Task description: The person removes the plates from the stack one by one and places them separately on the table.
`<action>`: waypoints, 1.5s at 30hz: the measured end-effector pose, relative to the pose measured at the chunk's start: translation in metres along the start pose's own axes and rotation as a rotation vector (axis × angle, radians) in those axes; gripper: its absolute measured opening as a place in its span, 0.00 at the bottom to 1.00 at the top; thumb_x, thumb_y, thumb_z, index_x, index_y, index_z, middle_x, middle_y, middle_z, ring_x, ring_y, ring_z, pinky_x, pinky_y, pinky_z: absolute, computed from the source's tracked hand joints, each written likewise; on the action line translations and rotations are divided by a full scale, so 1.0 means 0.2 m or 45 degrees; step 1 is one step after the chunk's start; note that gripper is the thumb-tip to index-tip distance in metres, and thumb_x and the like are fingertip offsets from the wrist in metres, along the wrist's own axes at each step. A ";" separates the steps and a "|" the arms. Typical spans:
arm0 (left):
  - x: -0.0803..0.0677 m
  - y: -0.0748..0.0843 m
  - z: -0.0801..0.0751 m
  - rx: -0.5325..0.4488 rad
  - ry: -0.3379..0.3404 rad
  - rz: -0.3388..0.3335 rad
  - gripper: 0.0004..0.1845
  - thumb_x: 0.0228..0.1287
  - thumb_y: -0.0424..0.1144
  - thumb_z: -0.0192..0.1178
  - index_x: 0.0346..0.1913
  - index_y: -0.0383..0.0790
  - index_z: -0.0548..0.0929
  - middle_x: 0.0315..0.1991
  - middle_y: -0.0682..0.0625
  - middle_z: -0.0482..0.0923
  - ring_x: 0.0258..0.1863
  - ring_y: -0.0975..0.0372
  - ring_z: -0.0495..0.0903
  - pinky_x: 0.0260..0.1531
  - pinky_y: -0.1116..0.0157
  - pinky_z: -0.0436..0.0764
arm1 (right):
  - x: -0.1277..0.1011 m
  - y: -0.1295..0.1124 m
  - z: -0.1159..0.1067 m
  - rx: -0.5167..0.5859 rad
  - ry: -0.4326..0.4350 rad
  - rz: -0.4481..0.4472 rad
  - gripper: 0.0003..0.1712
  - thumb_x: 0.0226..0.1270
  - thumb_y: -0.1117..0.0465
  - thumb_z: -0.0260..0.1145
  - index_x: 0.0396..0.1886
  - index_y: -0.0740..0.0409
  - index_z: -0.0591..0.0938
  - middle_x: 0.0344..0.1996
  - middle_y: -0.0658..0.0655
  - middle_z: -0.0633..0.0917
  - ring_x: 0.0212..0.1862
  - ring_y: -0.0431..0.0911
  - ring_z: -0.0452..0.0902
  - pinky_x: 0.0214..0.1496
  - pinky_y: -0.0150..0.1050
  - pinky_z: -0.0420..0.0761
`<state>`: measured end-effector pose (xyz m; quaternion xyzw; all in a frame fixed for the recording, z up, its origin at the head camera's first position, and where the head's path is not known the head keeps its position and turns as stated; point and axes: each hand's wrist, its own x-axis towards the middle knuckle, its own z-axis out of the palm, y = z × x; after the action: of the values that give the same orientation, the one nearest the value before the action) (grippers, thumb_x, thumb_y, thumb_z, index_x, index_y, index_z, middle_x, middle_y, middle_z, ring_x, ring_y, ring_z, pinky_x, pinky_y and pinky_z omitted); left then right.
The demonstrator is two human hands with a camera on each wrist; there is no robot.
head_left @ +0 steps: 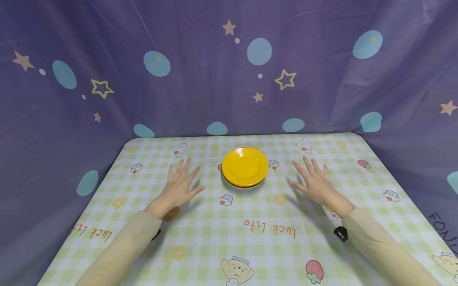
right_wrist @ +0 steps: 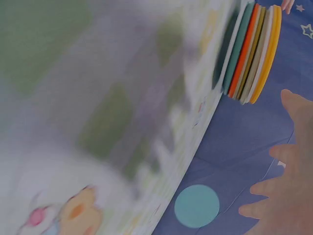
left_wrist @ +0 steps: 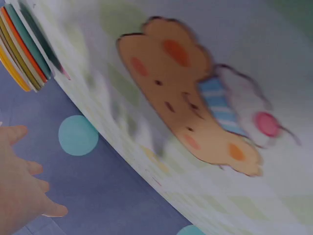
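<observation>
A stack of several plates (head_left: 245, 167) stands toward the back of the table, the top one yellow. From the side, in the right wrist view, the stacked plates (right_wrist: 252, 54) show yellow, white, olive, orange and teal edges; the left wrist view also catches the stack (left_wrist: 24, 49). My left hand (head_left: 179, 186) hovers to the left of the plates with its fingers spread, touching nothing. On the other side my right hand (head_left: 315, 184) is held above the cloth, fingers likewise spread and apart from the stack.
A green-and-white checked tablecloth (head_left: 200, 238) with printed cartoons and lettering covers the table. Behind and at both sides hangs a purple curtain (head_left: 200, 79) with stars and blue spots. Dark wrist gear (head_left: 341, 233) shows under the right sleeve.
</observation>
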<state>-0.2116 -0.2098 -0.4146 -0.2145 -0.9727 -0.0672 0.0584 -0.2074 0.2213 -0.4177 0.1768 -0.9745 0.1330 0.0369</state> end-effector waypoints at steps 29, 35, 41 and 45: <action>0.25 0.16 0.06 -0.230 0.121 -0.003 0.27 0.62 0.49 0.50 0.61 0.38 0.66 0.64 0.36 0.54 0.65 0.45 0.46 0.63 0.44 0.40 | 0.26 -0.23 0.05 0.469 0.003 -0.052 0.37 0.64 0.49 0.54 0.67 0.57 0.54 0.65 0.70 0.52 0.64 0.64 0.48 0.62 0.62 0.51; 0.28 0.19 0.08 -0.315 0.151 0.000 0.26 0.62 0.45 0.52 0.60 0.36 0.67 0.62 0.35 0.57 0.64 0.45 0.50 0.63 0.45 0.43 | 0.30 -0.26 0.08 0.590 0.010 -0.042 0.34 0.64 0.51 0.54 0.67 0.58 0.56 0.64 0.67 0.57 0.63 0.60 0.53 0.63 0.57 0.55; 0.31 0.22 0.10 -0.396 0.168 -0.010 0.25 0.62 0.42 0.52 0.60 0.34 0.66 0.60 0.36 0.62 0.61 0.47 0.58 0.64 0.49 0.50 | 0.33 -0.28 0.11 0.637 0.078 -0.043 0.32 0.63 0.56 0.57 0.63 0.65 0.61 0.60 0.67 0.63 0.60 0.59 0.60 0.63 0.53 0.59; 0.32 0.24 0.12 -0.493 0.145 -0.046 0.25 0.63 0.41 0.51 0.60 0.31 0.66 0.58 0.36 0.65 0.59 0.49 0.62 0.62 0.52 0.57 | 0.34 -0.30 0.11 0.688 0.120 -0.033 0.30 0.61 0.60 0.58 0.60 0.69 0.64 0.56 0.70 0.67 0.51 0.59 0.68 0.55 0.52 0.70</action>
<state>-0.2509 -0.1367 -0.4231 -0.2001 -0.9404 -0.2659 0.0699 -0.2501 0.1389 -0.4170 0.1865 -0.8986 0.3956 0.0356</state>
